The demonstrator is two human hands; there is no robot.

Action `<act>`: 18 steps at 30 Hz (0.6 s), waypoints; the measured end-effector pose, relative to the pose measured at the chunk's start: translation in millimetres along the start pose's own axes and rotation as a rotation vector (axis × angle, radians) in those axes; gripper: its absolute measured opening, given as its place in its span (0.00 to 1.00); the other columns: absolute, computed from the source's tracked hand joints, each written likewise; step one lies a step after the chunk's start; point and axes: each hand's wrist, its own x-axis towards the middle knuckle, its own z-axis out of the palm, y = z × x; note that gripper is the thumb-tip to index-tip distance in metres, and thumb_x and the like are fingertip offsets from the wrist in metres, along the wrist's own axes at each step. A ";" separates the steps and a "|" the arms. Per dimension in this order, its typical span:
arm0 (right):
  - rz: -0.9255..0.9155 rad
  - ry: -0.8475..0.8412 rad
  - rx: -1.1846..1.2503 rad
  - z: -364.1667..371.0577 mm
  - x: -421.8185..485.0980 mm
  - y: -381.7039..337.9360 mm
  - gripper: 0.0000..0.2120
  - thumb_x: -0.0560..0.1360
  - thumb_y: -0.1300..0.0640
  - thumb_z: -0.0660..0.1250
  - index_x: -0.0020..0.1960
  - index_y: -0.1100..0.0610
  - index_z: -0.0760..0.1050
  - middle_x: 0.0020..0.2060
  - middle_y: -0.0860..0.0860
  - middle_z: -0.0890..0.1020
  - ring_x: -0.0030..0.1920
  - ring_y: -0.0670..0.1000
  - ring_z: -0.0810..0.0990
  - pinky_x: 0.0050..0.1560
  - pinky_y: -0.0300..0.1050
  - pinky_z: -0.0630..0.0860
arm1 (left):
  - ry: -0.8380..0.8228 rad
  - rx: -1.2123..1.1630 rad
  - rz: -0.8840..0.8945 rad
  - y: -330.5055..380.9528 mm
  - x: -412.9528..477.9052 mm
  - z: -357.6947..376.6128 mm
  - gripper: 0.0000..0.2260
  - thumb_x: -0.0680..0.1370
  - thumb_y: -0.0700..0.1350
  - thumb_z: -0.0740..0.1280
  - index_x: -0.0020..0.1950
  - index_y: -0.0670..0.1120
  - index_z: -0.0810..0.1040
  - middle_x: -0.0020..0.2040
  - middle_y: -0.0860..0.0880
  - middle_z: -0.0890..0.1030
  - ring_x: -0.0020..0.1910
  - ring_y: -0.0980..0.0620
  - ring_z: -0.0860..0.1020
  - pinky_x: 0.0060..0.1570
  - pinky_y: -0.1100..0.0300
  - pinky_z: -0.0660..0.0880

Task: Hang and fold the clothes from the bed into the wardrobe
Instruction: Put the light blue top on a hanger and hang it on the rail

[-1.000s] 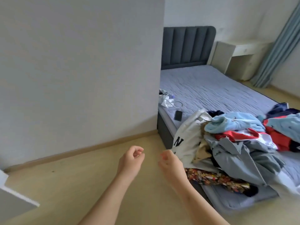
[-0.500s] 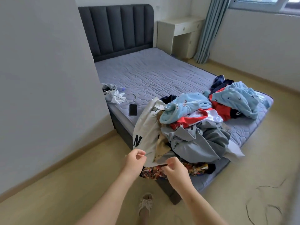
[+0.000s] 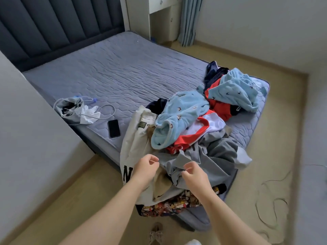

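Hands: left hand (image 3: 146, 167) and right hand (image 3: 193, 171) are close together but apart, over the near end of the clothes pile (image 3: 191, 138).
Left hand: fingers loosely curled above the cream garment (image 3: 134, 144), with no cloth seen between them.
Right hand: fingertips (image 3: 184, 169) at a folded edge of the grey garment (image 3: 212, 156). Cannot tell whether they pinch it.
Pile, place: at the foot end of the bed (image 3: 115, 73), spilling over its near edge.
Pile, axis: runs along the foot, from the near corner to the light blue fleece (image 3: 235, 89) at the far corner.
Cream garment, axis: lengthwise from the mattress to the person, lettered end hanging down.
Patterned garment (image 3: 169, 204): lowest, draped over the edge.
Writing: a black "N" (image 3: 127, 174) on the cream garment, the rest hidden by the left wrist. A dark sewn label (image 3: 142, 125) is too small to read.
Room, left: a narrow strip of floor (image 3: 62, 200) between the wall (image 3: 26, 121) and the bed side.
Room, right: wider floor past the foot, with a thin cord (image 3: 272, 206) looped on it.
Mattress edge: phone (image 3: 114, 128) just beside the cream garment, with a grey bag (image 3: 70, 108) near it.
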 end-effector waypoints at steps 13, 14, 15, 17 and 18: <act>0.105 -0.053 0.026 -62.2 83.1 23.6 0.11 0.76 0.58 0.57 0.58 0.52 0.69 0.49 0.46 0.74 0.40 0.40 0.73 0.32 0.34 0.68 | -0.072 0.121 -0.095 47.8 90.3 58.0 0.05 0.77 0.42 0.61 0.46 0.50 0.74 0.47 0.50 0.76 0.44 0.52 0.74 0.40 0.62 0.69; 0.102 -0.074 0.010 -68.7 91.5 25.5 0.10 0.76 0.58 0.57 0.57 0.51 0.69 0.47 0.45 0.74 0.39 0.40 0.73 0.31 0.34 0.68 | -0.058 0.117 -0.112 52.5 95.9 64.8 0.05 0.77 0.41 0.60 0.46 0.50 0.74 0.47 0.50 0.76 0.45 0.51 0.74 0.41 0.61 0.69; 0.096 -0.094 -0.008 -75.6 99.4 27.8 0.10 0.76 0.59 0.57 0.56 0.51 0.69 0.45 0.44 0.74 0.37 0.40 0.73 0.31 0.34 0.69 | -0.044 0.118 -0.133 56.2 100.9 71.8 0.05 0.77 0.41 0.60 0.46 0.50 0.74 0.48 0.49 0.76 0.45 0.50 0.74 0.42 0.61 0.69; 0.075 -0.123 -0.035 -88.9 115.6 33.7 0.10 0.76 0.59 0.57 0.56 0.52 0.69 0.43 0.42 0.73 0.36 0.40 0.72 0.33 0.34 0.69 | -0.012 0.115 -0.181 62.1 109.8 84.5 0.05 0.77 0.40 0.60 0.47 0.49 0.74 0.51 0.47 0.76 0.47 0.49 0.74 0.43 0.60 0.69; 0.069 -0.136 -0.041 -94.8 124.1 37.4 0.10 0.76 0.59 0.57 0.56 0.52 0.69 0.43 0.42 0.73 0.36 0.40 0.72 0.33 0.34 0.69 | 0.005 0.122 -0.203 64.5 114.1 89.6 0.06 0.77 0.39 0.60 0.47 0.48 0.75 0.52 0.46 0.76 0.48 0.49 0.74 0.44 0.60 0.70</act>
